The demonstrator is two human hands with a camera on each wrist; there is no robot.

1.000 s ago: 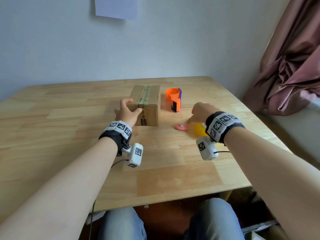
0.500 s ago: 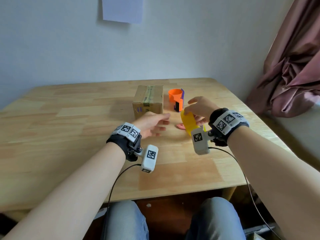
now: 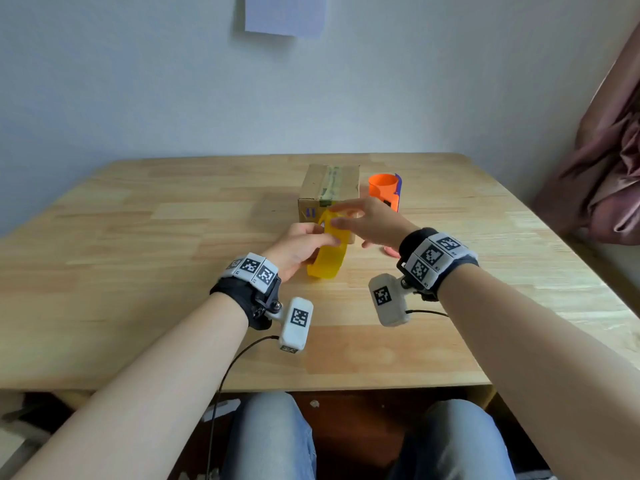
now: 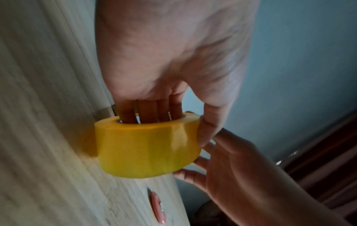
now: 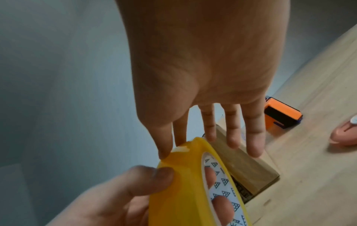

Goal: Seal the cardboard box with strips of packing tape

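Observation:
A closed cardboard box (image 3: pixel 313 190) stands on the wooden table (image 3: pixel 138 271), with a tape strip along its top seam. In front of it my left hand (image 3: pixel 322 240) grips a yellow roll of packing tape (image 3: pixel 329 258) held above the table. Its fingers go through the core and the thumb (image 5: pixel 154 175) presses on the outside. My right hand (image 3: pixel 341 216) hovers over the roll with straight fingers. Its thumb tip (image 5: pixel 164 154) and index tip touch the roll's top edge by a whitish tape end (image 5: pixel 181 149). The box (image 5: pixel 241 165) lies just beyond those fingers.
An orange tape cutter (image 3: pixel 384 192) stands right of the box. A small pink disc (image 4: pixel 158 209) lies on the table under my right wrist. A pink curtain (image 3: pixel 606 174) hangs at the right. The wall runs close behind the table's far edge.
My left hand left the box and took the tape roll. My right hand lifted the roll off the table, passed it over, and now touches its top edge with straight fingers.

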